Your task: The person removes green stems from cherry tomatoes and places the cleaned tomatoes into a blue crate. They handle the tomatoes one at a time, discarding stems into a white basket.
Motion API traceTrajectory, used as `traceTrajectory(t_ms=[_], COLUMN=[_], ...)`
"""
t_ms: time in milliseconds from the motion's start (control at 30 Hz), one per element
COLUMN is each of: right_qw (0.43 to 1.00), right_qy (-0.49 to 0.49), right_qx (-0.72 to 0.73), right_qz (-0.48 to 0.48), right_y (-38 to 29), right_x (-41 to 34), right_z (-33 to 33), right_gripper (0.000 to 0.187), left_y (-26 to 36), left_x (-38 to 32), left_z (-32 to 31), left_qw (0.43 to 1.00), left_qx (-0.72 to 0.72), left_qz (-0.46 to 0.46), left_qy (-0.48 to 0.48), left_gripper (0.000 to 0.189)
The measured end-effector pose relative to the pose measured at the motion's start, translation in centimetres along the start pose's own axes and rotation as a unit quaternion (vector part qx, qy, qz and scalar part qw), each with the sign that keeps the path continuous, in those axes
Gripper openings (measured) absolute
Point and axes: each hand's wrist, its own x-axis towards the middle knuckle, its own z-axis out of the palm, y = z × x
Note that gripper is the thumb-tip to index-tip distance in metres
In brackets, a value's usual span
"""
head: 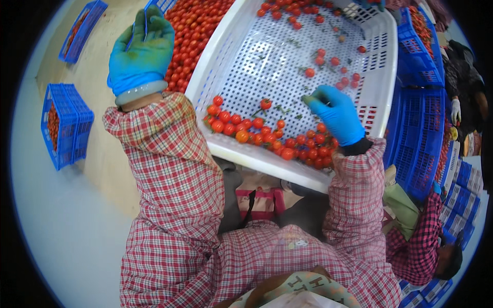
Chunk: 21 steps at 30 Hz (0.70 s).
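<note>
A white perforated plastic basket (pixel 292 169) stands before me, with cherry tomatoes (pixel 241 136) heaped along its near side and others scattered towards its far end. Bits of green stem lie on its floor. My left hand (pixel 142 54), in a blue glove stained green and yellow, is raised palm up at the blue crate left of the basket, which is full of tomatoes (pixel 192 34). Its fingers are apart and the palm holds nothing. Over the basket's right part, my right hand (pixel 337 113) in a blue glove has thumb and fingertips close together; whether something small is between them cannot be told.
Blue crates with tomatoes (pixel 67 123) stand on the floor at left. More blue crates (pixel 420 57) line the right side. A person in a checked sleeve (pixel 420 250) is at the lower right, near stacked blue-and-white boxes (pixel 462 196). Another person's gloved hand (pixel 455 111) shows at right.
</note>
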Motion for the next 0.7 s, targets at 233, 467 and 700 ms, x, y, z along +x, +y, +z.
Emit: traceTrajectory(t_ms=[233, 467, 700], right_qw=[0.949, 0.938, 0.906], right_qy=[-0.245, -0.283, -0.299], right_qx=[-0.105, -0.114, 0.295], right_qz=[-0.17, -0.163, 0.043], right_y=[-2.6, -1.8, 0.8], right_x=[0.2, 1.8, 3.9], right_z=[8.4, 10.0, 6.8], right_gripper=[0.027, 0.028, 0.042], left_y=[1.3, -1.8, -3.1], left_x=[-0.5, -0.2, 0.1], left_z=[0.5, 1.5, 2.3], left_qw=[0.999, 0.993, 0.995], left_qx=[-0.041, 0.025, 0.032], left_qz=[-0.001, 0.096, 0.079], left_qy=[0.0, 0.066, 0.056], left_gripper=[0.036, 0.024, 0.026])
